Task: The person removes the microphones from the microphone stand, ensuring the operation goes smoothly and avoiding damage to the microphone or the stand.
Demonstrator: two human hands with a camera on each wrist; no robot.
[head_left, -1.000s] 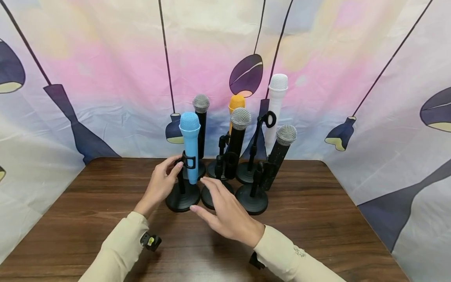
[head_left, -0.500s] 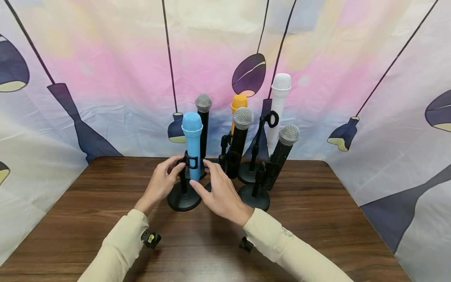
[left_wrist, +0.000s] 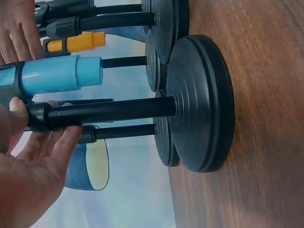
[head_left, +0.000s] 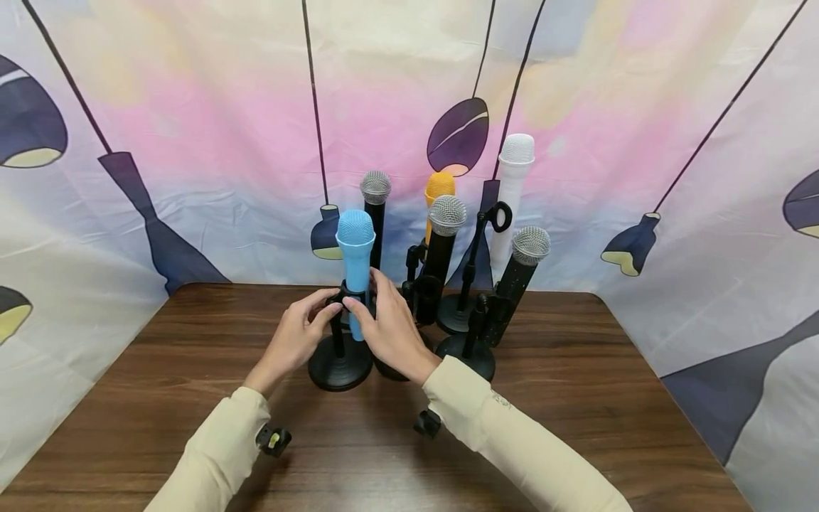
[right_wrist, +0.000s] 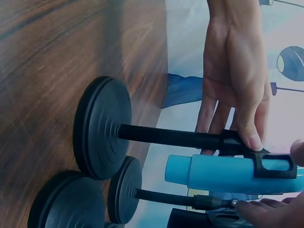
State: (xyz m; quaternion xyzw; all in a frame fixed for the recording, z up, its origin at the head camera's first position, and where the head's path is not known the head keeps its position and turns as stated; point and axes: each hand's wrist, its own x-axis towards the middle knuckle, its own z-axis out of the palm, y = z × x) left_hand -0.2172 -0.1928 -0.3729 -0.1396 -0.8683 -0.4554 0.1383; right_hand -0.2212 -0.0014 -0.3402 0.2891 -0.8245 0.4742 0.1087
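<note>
Pinching the black stand (head_left: pixel 340 368) near its top, the left hand (head_left: pixel 294 341) sits opposite the right hand (head_left: pixel 397 331), which brackets the blue microphone (head_left: pixel 356 254) clipped to the stand's right, its grip unclear; the plastic-looking barrel (right_wrist: pixel 223 172), probably light, stiff and slick, offers purchase below the stand's clip (right_wrist: pixel 258 166).

The surface (head_left: pixel 608 412) is dark brown with a streaky wood grain, its far corners rounded, a soft shine toward the near edge. Round black stand bases rest flat on it, close together. In front are a left base (head_left: pixel 340 370), a middle base (head_left: pixel 389 370) mostly hidden, and a right base (head_left: pixel 481 361). Behind them sit a rear left base (left_wrist: pixel 169 149), a rear middle base (left_wrist: pixel 156 75) and a rear right base (head_left: pixel 454 321).
</note>
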